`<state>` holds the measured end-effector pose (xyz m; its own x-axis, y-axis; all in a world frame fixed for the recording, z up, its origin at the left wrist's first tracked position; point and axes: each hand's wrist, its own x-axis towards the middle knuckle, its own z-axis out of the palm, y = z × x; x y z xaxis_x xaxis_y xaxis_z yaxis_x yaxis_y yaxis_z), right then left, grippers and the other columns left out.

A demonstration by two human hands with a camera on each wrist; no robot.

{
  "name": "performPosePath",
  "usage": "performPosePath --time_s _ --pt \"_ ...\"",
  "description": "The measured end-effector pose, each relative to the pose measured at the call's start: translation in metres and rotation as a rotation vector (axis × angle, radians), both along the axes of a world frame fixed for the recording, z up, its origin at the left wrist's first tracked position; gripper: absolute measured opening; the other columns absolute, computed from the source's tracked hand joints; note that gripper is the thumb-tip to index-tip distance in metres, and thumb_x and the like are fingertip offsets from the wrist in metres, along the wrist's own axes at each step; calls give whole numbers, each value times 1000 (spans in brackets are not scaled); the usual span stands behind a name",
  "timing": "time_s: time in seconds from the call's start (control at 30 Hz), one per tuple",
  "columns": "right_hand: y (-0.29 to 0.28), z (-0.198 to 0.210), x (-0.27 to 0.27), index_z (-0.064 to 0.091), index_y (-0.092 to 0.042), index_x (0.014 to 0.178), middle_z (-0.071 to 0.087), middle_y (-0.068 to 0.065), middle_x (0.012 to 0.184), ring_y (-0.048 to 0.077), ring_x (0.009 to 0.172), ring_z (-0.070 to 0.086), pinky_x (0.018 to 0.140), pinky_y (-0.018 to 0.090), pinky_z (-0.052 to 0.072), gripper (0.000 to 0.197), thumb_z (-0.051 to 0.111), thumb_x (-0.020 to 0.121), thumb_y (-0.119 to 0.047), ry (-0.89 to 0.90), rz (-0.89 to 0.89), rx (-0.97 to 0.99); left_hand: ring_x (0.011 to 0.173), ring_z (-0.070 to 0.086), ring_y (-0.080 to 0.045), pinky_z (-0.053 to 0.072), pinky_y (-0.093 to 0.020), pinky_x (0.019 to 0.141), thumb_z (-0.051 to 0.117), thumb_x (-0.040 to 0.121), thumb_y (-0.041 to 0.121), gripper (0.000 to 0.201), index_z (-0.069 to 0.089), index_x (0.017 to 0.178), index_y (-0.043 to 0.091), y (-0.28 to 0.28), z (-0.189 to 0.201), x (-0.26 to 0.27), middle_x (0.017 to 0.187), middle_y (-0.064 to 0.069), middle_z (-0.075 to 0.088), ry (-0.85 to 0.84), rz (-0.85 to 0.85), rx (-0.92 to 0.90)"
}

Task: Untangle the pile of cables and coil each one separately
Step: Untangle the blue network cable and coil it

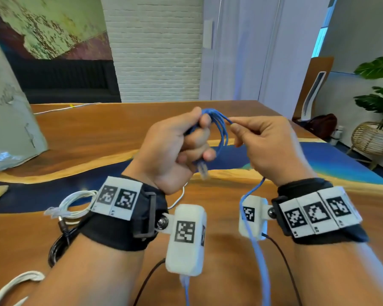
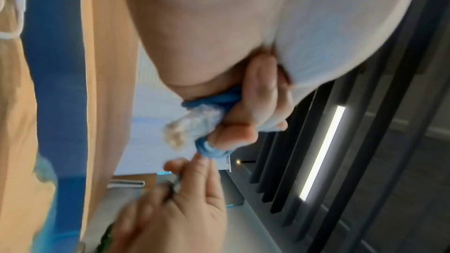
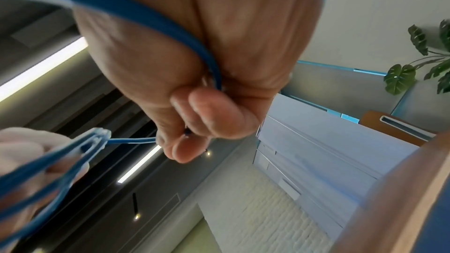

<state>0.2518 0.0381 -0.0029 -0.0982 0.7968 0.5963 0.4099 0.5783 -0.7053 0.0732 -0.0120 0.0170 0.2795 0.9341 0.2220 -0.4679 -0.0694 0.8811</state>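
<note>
My left hand grips a bundle of loops of the blue network cable above the table, and the cable's clear plug hangs below the fist. My right hand pinches the same blue cable just to the right of the loops. Its loose tail drops past my right wrist toward the bottom edge. In the left wrist view the blue cable wraps over my curled fingers. In the right wrist view the cable runs from the pinch to the loops.
A coiled white cable and a black cable with a barrel plug lie on the wooden table at the left. A white cord sits at the bottom left. A thin white wire runs along the far edge.
</note>
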Motion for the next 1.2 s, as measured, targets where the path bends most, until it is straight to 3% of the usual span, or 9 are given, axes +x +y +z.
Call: performPosePath --time_s 0.23,0.37,0.43,0.6,0.67,0.77,0.87,1.03,1.2 --pt "-15 -1 -25 60 -41 50 52 -12 46 3 46 43 49 15 31 53 64 100 -26 -319 109 -139 63 59 -16 52 -34 90 29 112 20 30 47 89 12 7 -3 13 65 1 49 -394 215 123" --pt "-26 5 -32 59 -30 52 61 -8 50 2 44 50 50 17 34 46 67 97 -29 -436 153 -180 115 69 -27 59 -28 82 28 112 18 26 45 93 13 10 -2 16 97 -13 76 -382 343 173" --pt "-31 8 -35 65 -23 61 66 -3 53 3 43 52 50 19 38 37 68 97 -31 -465 181 -193 122 66 -24 59 -23 81 28 113 18 24 44 95 13 11 -1 14 111 -14 76 -337 408 186" --pt "-41 13 -40 77 -24 95 70 0 58 13 48 64 53 27 55 11 68 92 -20 -563 283 -278 106 73 -15 52 -46 89 32 112 20 18 43 100 12 21 -11 6 100 -5 79 -15 642 200" --pt "-44 17 -36 75 -23 103 71 0 58 19 53 69 59 32 58 18 70 87 -16 -554 308 -301 96 75 -13 53 -40 71 35 111 20 17 44 99 14 23 -15 4 93 -5 79 148 701 221" --pt "-44 24 -25 75 -19 90 70 2 57 13 49 65 59 27 54 14 73 81 -8 -498 302 -278 70 69 -11 52 -30 63 45 106 16 14 52 94 13 27 -27 -1 77 -2 73 616 752 274" --pt "-43 27 -13 75 -13 83 69 9 60 18 49 63 57 29 54 17 71 80 3 -406 375 -305 57 50 -15 39 -30 54 54 96 17 18 58 80 10 25 -34 -4 66 -2 64 1106 549 253" --pt "-27 27 16 79 -10 88 73 14 68 19 54 68 59 32 61 9 76 87 -2 -217 253 -220 47 46 -22 35 -28 46 44 104 46 56 69 67 12 17 -26 -1 41 -6 46 1003 250 61" --pt "-11 15 25 79 -18 82 75 7 69 15 45 63 50 29 57 12 77 89 -8 -105 104 -134 39 16 -16 33 -33 53 42 105 29 43 56 70 9 10 -22 3 40 5 21 574 61 11"
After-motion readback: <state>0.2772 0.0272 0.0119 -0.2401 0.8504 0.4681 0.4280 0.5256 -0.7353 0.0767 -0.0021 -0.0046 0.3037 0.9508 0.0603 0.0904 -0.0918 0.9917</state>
